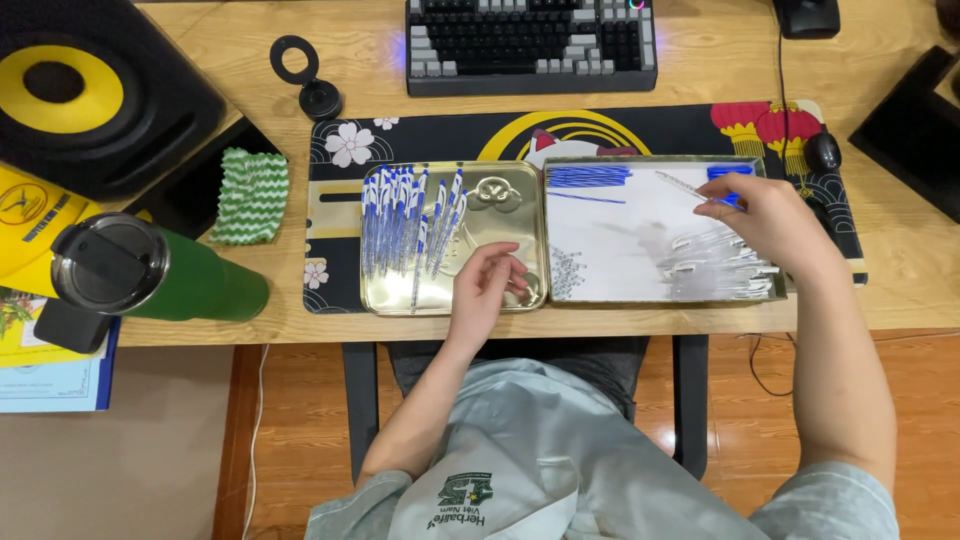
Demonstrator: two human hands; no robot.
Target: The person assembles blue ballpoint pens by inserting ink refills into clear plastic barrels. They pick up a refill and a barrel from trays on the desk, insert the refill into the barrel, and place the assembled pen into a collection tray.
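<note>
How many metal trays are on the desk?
2. A gold-coloured metal tray with finished pens lies on the left under the left hand; a paper-lined tray of pen parts sits touching it on the right, under the right hand.

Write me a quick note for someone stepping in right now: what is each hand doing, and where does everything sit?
Left hand rests on the gold tray, fingers curled; whether it holds anything is unclear.
Right hand pinches a clear pen barrel above the white tray.
Done: a row of assembled blue-and-white pens lies in the gold tray.
Left: blue refills, clear barrels and small springs remain in the white tray.
</note>
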